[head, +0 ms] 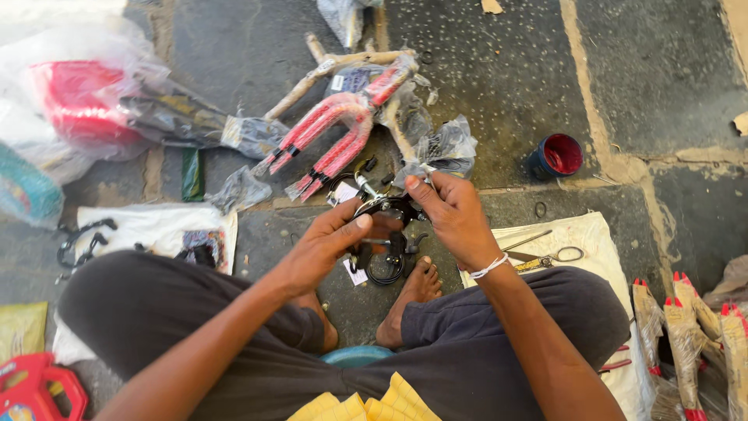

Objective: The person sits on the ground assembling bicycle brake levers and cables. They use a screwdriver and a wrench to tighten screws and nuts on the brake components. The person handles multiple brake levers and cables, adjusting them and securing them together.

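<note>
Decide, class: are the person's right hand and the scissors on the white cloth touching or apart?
Apart. The head view shows the right hand raised on the black metal part, while the scissors lie on the white cloth beyond the wrist, bare cloth between.

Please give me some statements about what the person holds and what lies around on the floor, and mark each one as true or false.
1. Both hands hold a black metal brake part. True: the left hand and the right hand both grip it.
2. The small dark pot with a red inside lies on the white cloth. False: it stands on the stone floor, beyond the cloth.
3. Scissors lie on the white cloth beside the right leg. True.
4. The red curved frame pieces are unwrapped and bare. False: they are in clear plastic wrapping.
5. The person wears shoes. False: a bare foot shows below the hands.
</note>
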